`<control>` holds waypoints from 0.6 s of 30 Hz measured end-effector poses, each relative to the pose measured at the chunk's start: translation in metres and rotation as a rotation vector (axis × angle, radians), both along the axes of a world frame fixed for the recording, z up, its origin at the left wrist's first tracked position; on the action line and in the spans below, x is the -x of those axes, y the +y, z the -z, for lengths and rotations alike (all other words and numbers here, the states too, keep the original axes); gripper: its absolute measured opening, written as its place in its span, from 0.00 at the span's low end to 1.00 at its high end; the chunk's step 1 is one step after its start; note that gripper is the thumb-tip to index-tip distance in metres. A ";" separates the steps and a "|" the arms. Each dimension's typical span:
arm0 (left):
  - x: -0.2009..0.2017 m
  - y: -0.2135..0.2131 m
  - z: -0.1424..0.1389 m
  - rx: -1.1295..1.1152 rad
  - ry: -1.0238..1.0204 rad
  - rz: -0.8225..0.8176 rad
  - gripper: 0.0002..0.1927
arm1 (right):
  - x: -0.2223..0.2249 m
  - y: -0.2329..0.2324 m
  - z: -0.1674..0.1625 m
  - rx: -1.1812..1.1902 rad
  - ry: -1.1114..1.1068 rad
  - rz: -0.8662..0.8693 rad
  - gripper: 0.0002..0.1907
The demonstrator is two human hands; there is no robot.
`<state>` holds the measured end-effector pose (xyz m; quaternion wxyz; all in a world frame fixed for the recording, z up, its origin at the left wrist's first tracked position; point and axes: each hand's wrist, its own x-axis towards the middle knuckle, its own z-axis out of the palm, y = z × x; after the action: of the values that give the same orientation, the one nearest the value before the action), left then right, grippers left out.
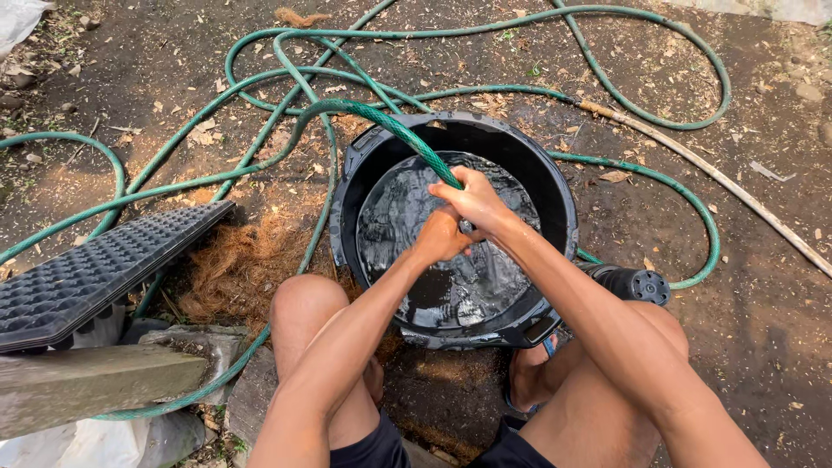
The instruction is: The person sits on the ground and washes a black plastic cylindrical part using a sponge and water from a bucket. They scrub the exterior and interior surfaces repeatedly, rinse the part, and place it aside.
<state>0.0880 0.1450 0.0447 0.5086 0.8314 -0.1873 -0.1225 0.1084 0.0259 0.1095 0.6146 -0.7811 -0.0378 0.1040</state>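
Note:
A black plastic tub [565, 201] stands on the dirt between my knees, part full of dark rippling water. Both my hands are held over it. My right hand [472, 198] grips the end of a green garden hose [381, 121] that arcs in from the left over the rim. Just below it, my left hand [440, 236] is closed around the hose end or something hidden there; its fingers are out of sight.
The hose loops widely over the bare soil behind the tub. A black seedling tray [95, 269] rests tilted on a wooden plank [87, 386] at left, beside brown coconut fibre [238, 264]. A black cylindrical object [633, 283] lies at the tub's right. A pale stick [719, 178] crosses at right.

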 end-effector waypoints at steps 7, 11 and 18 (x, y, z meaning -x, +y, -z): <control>-0.004 0.013 0.004 -0.533 -0.105 0.194 0.32 | 0.003 0.014 0.009 -0.135 0.156 0.206 0.15; 0.004 0.014 0.043 -0.771 -0.133 0.126 0.29 | 0.001 0.008 0.011 -0.218 0.018 0.159 0.17; 0.036 -0.047 0.111 -0.838 -0.049 -0.042 0.17 | 0.003 0.009 0.004 -0.210 0.079 0.238 0.11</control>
<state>0.0520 0.0980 -0.0659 0.1242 0.9727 -0.1161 -0.1578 0.1052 0.0348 0.1056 0.7019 -0.7067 0.0684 0.0566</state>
